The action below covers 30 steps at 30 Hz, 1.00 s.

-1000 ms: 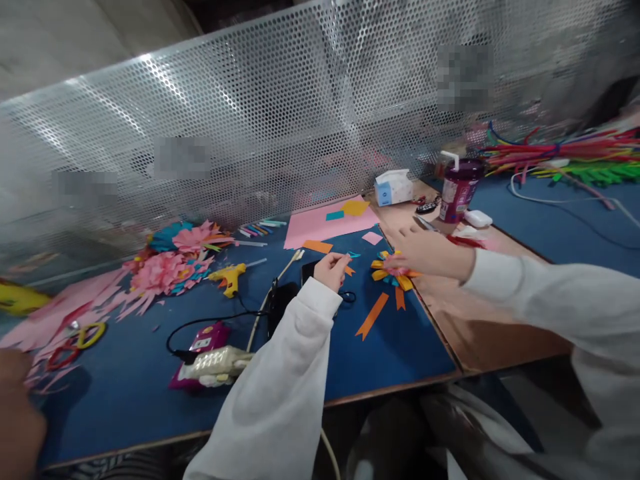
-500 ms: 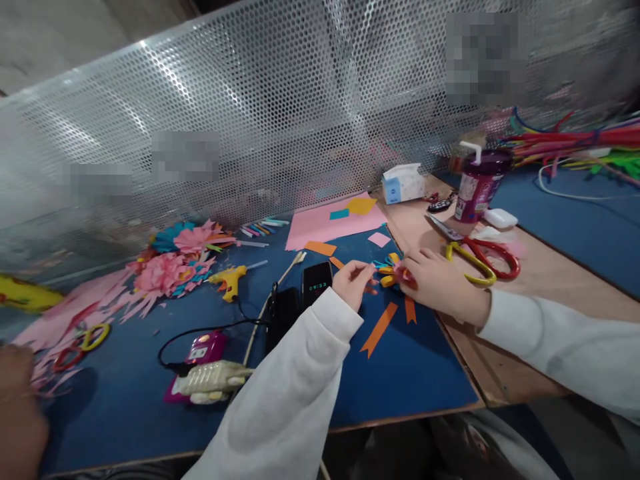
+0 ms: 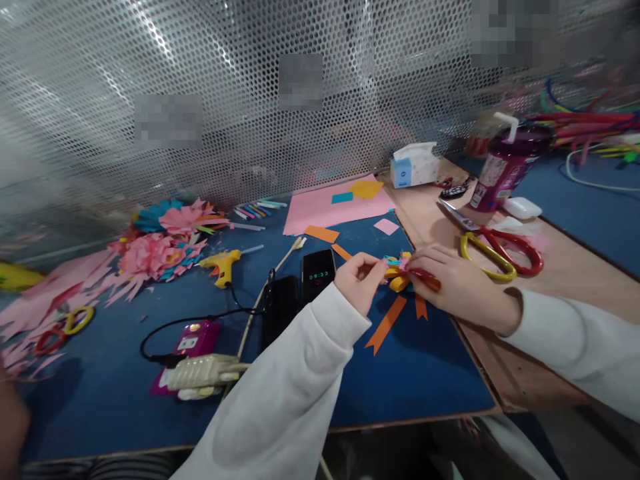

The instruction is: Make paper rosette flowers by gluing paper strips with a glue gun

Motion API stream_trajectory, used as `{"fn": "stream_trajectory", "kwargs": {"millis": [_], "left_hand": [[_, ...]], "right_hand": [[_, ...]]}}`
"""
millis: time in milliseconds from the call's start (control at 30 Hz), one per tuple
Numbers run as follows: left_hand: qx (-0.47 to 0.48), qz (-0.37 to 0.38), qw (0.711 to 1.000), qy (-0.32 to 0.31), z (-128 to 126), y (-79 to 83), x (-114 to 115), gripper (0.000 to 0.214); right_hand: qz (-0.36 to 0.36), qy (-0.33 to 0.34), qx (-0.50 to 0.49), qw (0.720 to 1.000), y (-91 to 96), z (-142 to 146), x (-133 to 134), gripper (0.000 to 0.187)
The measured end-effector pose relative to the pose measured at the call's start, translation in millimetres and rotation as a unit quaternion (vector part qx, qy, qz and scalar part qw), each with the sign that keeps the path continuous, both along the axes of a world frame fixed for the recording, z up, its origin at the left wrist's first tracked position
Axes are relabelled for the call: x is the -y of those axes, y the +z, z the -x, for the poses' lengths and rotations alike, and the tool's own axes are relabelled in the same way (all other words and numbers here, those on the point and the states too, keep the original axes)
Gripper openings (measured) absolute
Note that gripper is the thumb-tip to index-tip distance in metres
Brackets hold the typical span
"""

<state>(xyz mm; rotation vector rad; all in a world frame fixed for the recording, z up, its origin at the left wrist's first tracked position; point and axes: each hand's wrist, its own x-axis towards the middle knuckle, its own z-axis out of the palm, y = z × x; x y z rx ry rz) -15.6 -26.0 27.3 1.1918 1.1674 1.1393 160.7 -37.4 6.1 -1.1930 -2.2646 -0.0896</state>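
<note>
A small flower-like paper piece (image 3: 399, 284) of yellow, orange, blue and pink strips is between my two hands, just above the blue mat. My left hand (image 3: 359, 279) is closed in a pinch at its left side, against a blue strip. From the right, my right hand (image 3: 453, 288) is closed around the piece, its fingers covering part of it. Under and in front of it lie orange strips with notched ends, one (image 3: 386, 325) flat on the mat. Large scissors (image 3: 493, 247) with red and yellow handles lie beyond my right hand.
On the left are a yellow glue gun (image 3: 223, 268), pink paper flowers (image 3: 150, 257), a power strip (image 3: 200, 337) and a phone (image 3: 319, 272). Pink paper (image 3: 345, 212), a tissue pack (image 3: 414, 165) and a purple cup (image 3: 513, 167) stand before a perforated metal screen (image 3: 240, 100). Another person's hand (image 3: 11, 413) shows far left.
The view has shifted slightly. Both hands stay at the paper piece, which has turned a little in my fingers. The other person's hand at far left has drawn further out of view.
</note>
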Motion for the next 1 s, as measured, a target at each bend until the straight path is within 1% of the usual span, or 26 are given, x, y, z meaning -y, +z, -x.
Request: {"fn": "stream_trajectory", "kwargs": {"millis": [67, 200, 400, 533, 667, 700, 767, 833, 900, 1000], "left_hand": [[0.0, 0.005, 1.0, 0.003, -0.2, 3.2, 3.7, 0.015], [-0.007, 0.025, 1.0, -0.011, -1.8, 4.4, 11.2, 0.018], [-0.038, 0.036, 0.999, -0.009, -3.6, 1.6, 15.9, 0.021], [-0.046, 0.036, 0.998, -0.005, -4.0, 1.3, 16.7, 0.022], [-0.033, 0.027, 0.999, 0.016, -3.2, -0.8, 15.2, 0.022], [-0.03, 0.021, 0.999, 0.023, -2.7, -1.6, 14.4, 0.022], [-0.022, 0.016, 0.999, 0.036, -1.5, -2.8, 12.8, 0.022], [-0.011, 0.018, 0.999, 0.046, -0.7, -3.2, 11.5, 0.022], [-0.004, 0.023, 0.999, 0.049, -0.4, -3.2, 11.1, 0.022], [-0.002, 0.025, 0.999, 0.048, -1.2, -4.1, 11.9, 0.022]], "right_hand": [[0.009, 0.016, -0.02, 1.0, -0.2, -0.4, 1.2, 0.012], [0.055, 0.033, -0.062, 0.996, 3.5, -1.9, 3.1, 0.013], [0.102, 0.018, -0.081, 0.991, 13.4, -3.1, 6.0, 0.014], [0.105, 0.018, -0.083, 0.991, 15.9, -1.2, 7.9, 0.015], [0.077, 0.033, -0.036, 0.996, 11.8, -2.2, 7.4, 0.014], [0.071, 0.042, -0.014, 0.997, 10.3, -4.4, 6.2, 0.019], [0.066, 0.065, 0.032, 0.995, 8.6, -11.1, 2.5, 0.035], [0.067, 0.083, 0.056, 0.993, 9.0, -19.2, -2.3, 0.046], [0.066, 0.093, 0.061, 0.992, 11.0, -25.5, -6.5, 0.045], [0.051, 0.1, 0.065, 0.992, 12.4, -26.6, -8.9, 0.029]]}}
